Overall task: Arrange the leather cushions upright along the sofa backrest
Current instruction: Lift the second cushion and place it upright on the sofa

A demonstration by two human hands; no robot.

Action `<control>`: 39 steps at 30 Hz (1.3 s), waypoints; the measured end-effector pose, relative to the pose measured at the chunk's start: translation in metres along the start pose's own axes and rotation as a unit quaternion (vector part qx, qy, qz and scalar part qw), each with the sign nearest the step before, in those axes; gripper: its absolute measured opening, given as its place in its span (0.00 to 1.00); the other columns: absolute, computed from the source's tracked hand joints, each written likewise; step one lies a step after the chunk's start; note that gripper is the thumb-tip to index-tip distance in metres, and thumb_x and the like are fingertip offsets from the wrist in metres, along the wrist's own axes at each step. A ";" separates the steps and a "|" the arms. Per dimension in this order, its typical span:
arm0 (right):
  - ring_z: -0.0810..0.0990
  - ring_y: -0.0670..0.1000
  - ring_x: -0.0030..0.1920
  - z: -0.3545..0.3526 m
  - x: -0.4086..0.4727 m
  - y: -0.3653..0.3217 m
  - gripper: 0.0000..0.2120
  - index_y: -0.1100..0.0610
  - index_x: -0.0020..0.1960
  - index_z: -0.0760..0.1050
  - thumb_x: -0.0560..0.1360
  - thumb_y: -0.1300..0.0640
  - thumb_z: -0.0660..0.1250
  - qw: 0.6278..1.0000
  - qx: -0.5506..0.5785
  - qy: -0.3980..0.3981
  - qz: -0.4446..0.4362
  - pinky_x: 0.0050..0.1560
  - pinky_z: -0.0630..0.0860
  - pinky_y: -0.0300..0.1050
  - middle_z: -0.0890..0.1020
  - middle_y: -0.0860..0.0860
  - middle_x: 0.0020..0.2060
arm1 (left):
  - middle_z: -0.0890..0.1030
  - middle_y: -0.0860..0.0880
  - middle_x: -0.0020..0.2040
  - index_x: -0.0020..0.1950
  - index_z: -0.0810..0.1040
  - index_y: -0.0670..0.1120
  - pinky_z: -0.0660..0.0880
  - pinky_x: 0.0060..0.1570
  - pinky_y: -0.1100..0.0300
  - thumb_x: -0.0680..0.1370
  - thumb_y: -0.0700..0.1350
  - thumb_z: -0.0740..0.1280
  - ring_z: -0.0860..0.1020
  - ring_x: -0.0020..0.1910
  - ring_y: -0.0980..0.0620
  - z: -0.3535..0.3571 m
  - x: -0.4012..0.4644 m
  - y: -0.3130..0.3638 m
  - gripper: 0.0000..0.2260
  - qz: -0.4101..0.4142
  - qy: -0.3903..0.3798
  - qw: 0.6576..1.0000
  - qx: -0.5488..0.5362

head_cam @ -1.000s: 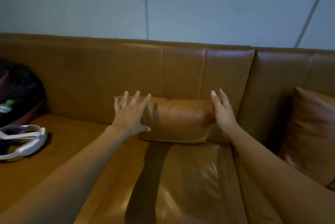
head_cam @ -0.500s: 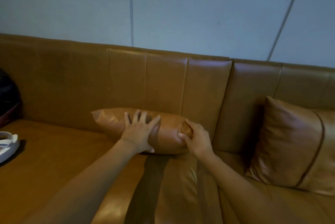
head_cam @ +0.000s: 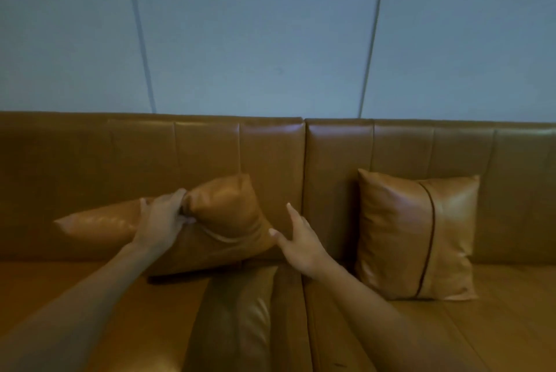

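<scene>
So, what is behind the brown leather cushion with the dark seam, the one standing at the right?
Behind the seamed brown leather cushion is the padded brown leather sofa backrest; the cushion leans against it. The backrest's lower part there is covered by the cushion, so anything there cannot be seen.

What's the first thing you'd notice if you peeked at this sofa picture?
Probably the squashed tan leather cushion slumped crooked against the brown leather sofa backrest, left of the middle seam. The left hand pinches its top edge while the open right hand touches its right corner. Farther right, a second tan leather cushion with a dark seam stands upright against the backrest.
</scene>
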State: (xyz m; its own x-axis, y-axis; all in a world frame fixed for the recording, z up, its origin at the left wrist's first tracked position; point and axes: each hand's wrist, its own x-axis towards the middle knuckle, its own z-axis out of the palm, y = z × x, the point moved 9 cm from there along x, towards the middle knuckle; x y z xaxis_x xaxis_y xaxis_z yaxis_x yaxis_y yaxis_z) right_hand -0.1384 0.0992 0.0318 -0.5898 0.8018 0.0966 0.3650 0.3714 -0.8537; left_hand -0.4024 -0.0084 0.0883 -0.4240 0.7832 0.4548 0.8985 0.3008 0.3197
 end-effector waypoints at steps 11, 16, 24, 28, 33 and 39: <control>0.61 0.60 0.78 -0.059 -0.030 -0.013 0.40 0.44 0.83 0.47 0.77 0.28 0.50 0.927 0.333 0.130 0.114 0.74 0.62 0.63 0.60 0.51 0.81 | 0.84 0.49 0.49 0.52 0.82 0.46 0.76 0.50 0.54 0.62 0.46 0.83 0.80 0.48 0.49 -0.166 -0.004 0.056 0.22 -0.082 0.166 0.923 -0.337; 0.63 0.56 0.78 -0.101 -0.051 -0.066 0.39 0.48 0.82 0.57 0.78 0.27 0.47 0.915 0.381 0.132 0.011 0.76 0.61 0.58 0.67 0.48 0.77 | 0.83 0.51 0.46 0.49 0.80 0.48 0.78 0.45 0.61 0.67 0.36 0.79 0.83 0.41 0.59 -0.205 -0.019 0.089 0.16 -0.061 0.142 0.852 -0.500; 0.63 0.57 0.78 -0.168 -0.093 -0.136 0.37 0.49 0.81 0.58 0.79 0.29 0.46 0.918 0.338 0.197 -0.063 0.78 0.58 0.61 0.67 0.50 0.78 | 0.83 0.48 0.45 0.44 0.75 0.47 0.76 0.42 0.61 0.65 0.40 0.81 0.81 0.45 0.52 -0.263 -0.048 0.119 0.17 -0.068 0.165 0.808 -0.561; 0.63 0.56 0.78 -0.184 -0.103 -0.136 0.45 0.47 0.81 0.59 0.73 0.22 0.49 0.919 0.334 0.203 -0.052 0.78 0.58 0.64 0.67 0.49 0.78 | 0.83 0.47 0.47 0.47 0.76 0.46 0.77 0.43 0.61 0.64 0.41 0.82 0.81 0.46 0.52 -0.266 -0.060 0.129 0.18 -0.068 0.157 0.794 -0.583; 0.63 0.56 0.78 -0.200 -0.121 -0.130 0.38 0.48 0.82 0.58 0.79 0.28 0.44 0.913 0.337 0.222 -0.060 0.77 0.59 0.61 0.67 0.50 0.78 | 0.84 0.48 0.50 0.52 0.77 0.46 0.78 0.51 0.56 0.58 0.47 0.82 0.82 0.50 0.51 -0.245 -0.076 0.143 0.26 -0.069 0.122 0.785 -0.603; 0.67 0.56 0.75 -0.198 -0.142 -0.064 0.44 0.45 0.78 0.66 0.72 0.21 0.44 0.897 0.376 0.232 0.009 0.76 0.60 0.64 0.71 0.49 0.75 | 0.83 0.50 0.55 0.60 0.75 0.50 0.77 0.50 0.58 0.63 0.47 0.81 0.81 0.53 0.52 -0.163 -0.108 0.164 0.28 -0.075 0.038 0.779 -0.622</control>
State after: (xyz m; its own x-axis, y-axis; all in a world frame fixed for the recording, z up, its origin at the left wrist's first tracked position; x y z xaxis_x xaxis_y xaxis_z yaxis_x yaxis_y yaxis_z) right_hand 0.0649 0.0545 0.1737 -0.1624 0.9778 0.1324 -0.3196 0.0748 -0.9446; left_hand -0.2278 -0.1327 0.2271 -0.5625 0.7409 0.3671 0.0535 -0.4104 0.9103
